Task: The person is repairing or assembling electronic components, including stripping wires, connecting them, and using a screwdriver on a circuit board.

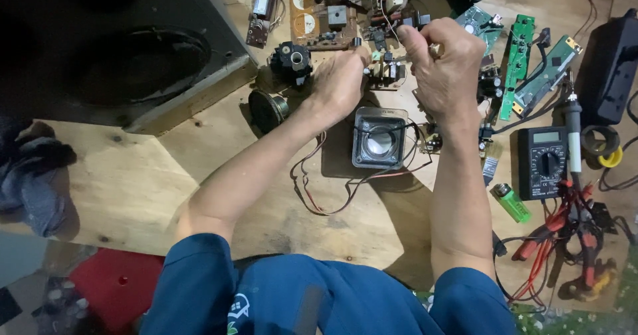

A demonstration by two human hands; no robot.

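Together, two hands (399,76) pinch one part (384,66) (small).

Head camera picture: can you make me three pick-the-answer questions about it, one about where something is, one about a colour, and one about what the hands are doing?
1. Where does the square speaker lie?
A. between the two forearms
B. on the black meter
C. on the red stool

2. What colour is the lighter?
A. blue
B. green
C. white

3. What are the hands doing?
A. lying flat on the wooden table
B. resting on the speaker
C. raised, pinching a small part

Answers: 1 A, it sits on the wood between both arms. 2 B, it is bright green beside the black meter. 3 C, the left hand and right hand meet at the small part, fingers closed.
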